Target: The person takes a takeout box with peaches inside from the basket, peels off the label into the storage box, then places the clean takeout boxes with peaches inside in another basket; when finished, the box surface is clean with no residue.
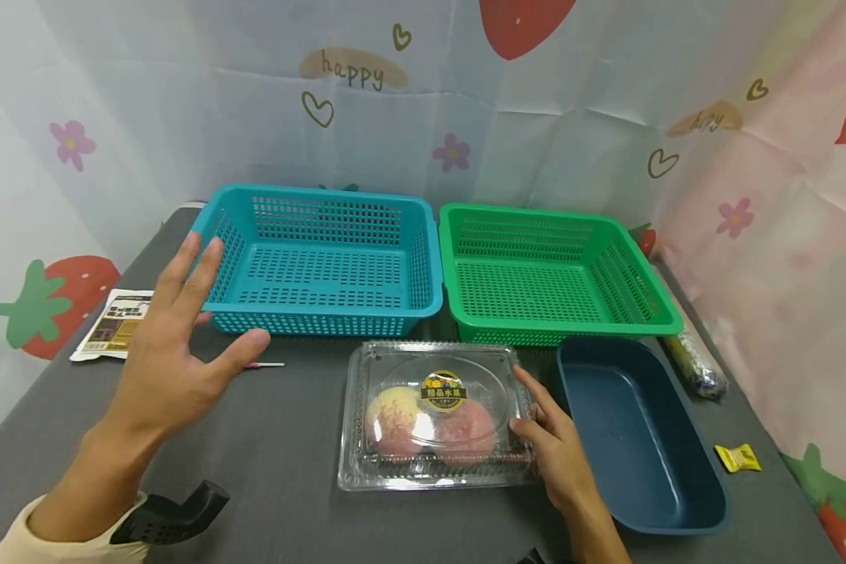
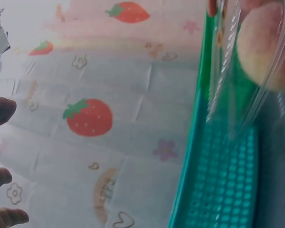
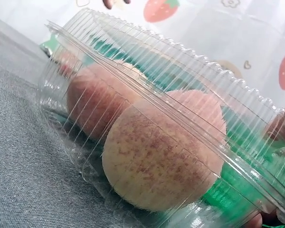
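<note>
A clear plastic fruit box [image 1: 433,474] with a closed lid lies on the dark table in the middle of the head view. Two peaches [image 1: 395,419] show inside it, both pink and yellowish, under a round black-and-yellow label [image 1: 442,391]. At the box's right side my right hand [image 1: 557,450] holds its edge, thumb and forefinger on top; the lower fingers are largely hidden. My left hand [image 1: 176,337] is raised over the table's left part, fingers spread, touching nothing. In the right wrist view the peaches [image 3: 161,154] show through the ribbed box wall.
Behind the box stand a blue basket [image 1: 324,319] and a green basket [image 1: 564,325]. To the right are a dark blue basin [image 1: 627,439], a yellow wrapped packet [image 1: 737,458] and a clear-wrapped roll [image 1: 698,364]. A brown-and-white packet [image 1: 113,325] lies left, near a thin stick [image 1: 268,365].
</note>
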Demonstrator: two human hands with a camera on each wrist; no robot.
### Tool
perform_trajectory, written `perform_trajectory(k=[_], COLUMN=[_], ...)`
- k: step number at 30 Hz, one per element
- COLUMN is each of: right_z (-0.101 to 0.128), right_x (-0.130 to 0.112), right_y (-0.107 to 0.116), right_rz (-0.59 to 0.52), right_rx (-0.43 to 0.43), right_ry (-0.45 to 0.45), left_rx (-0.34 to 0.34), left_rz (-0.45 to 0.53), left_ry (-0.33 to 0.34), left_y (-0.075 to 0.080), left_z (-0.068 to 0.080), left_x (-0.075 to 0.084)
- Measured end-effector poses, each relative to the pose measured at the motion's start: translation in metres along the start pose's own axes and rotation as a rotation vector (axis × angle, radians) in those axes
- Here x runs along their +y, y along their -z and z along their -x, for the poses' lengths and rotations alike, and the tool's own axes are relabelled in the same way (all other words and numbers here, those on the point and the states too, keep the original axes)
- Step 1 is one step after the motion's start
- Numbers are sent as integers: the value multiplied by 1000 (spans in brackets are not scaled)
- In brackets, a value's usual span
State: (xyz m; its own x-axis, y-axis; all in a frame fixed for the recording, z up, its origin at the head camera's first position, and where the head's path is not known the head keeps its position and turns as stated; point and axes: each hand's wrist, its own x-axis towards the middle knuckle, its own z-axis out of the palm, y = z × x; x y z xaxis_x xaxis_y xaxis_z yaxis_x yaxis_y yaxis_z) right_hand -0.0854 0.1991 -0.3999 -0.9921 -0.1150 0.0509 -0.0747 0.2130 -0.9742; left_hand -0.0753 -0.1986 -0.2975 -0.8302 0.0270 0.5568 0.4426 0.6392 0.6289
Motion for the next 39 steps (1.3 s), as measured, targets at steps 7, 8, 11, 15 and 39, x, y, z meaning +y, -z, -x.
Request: perform_trajectory(k=[7, 8, 11, 15, 39], right_z=[0, 0, 0, -1, 1], right_x=[-1, -2, -2, -1, -2], right_y=[0, 1, 1, 1, -1], right_rz=[-6, -6, -4, -9, 10], right_rx=[-3, -5, -7, -7, 0], right_ry=[1, -2, -12, -21, -7], left_rx=[-80, -94, -135, -189, -510], left_rz=[29, 42, 68, 96, 53], left_ry=[27, 37, 64, 110, 267], left_y=[-25, -29, -40, -55, -112], left_z=[12, 13, 18, 23, 37], left_x=[3, 3, 1, 0, -10])
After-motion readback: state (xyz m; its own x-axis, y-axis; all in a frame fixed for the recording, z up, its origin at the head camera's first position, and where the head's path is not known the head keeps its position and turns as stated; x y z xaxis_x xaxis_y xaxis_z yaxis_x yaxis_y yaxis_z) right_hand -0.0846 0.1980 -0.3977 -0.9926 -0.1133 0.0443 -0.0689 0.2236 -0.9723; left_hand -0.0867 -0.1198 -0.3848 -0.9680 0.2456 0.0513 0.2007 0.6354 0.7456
